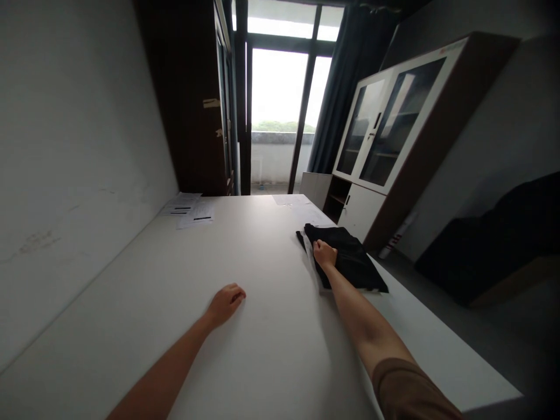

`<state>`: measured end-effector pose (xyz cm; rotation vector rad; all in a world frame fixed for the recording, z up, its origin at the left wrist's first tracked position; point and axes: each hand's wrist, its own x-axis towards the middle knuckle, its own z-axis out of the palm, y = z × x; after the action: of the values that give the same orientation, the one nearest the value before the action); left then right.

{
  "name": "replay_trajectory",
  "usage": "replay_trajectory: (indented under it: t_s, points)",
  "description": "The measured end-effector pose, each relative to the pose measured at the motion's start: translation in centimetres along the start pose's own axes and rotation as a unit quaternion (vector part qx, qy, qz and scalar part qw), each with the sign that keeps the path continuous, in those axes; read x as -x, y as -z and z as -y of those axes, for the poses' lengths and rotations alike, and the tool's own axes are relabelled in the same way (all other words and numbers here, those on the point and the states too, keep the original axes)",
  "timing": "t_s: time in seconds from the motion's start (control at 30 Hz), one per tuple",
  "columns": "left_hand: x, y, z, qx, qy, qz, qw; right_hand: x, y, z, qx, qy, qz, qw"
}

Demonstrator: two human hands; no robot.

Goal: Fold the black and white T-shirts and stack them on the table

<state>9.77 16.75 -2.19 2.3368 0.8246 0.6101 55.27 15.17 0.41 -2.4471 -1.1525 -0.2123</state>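
A folded black cloth (350,256), perhaps a garment, lies in a flat stack at the right side of the white table (262,350). A pale layer shows along its left edge and underneath. My right hand (325,254) is closed at the upper left of the cloth, its fingers gripping the fabric near the edge. Over the middle of the table, my left hand (226,303) has its fingers curled in loosely, and no object shows in it. It is well apart from the cloth.
Printed sheets (195,214) with dark pens on them lie at the far left of the table, and more papers (301,209) at the far right. A wall (87,146) borders the left. Beyond the right edge stand a glass-door cabinet (365,186) and a dark covered object (494,239).
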Motion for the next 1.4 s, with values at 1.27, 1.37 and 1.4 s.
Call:
replay_trajectory:
  t_s: [1.27, 1.37, 1.4]
  points:
    - [-3.4, -0.8, -2.2, -0.242, 0.169, -0.116, 0.948, 19.1, 1.0, 14.0, -0.437, 0.383, 0.164, 0.797]
    - [-0.8, -1.6, -5.4, -0.211, 0.054, -0.075, 0.973, 14.0, 0.1, 11.5, -0.444, 0.238, 0.035, 0.863]
    - [0.6, -1.8, -6.2, -0.180, 0.011, -0.030, 0.983, 12.4, -0.2, 10.5, -0.431, 0.198, 0.001, 0.880]
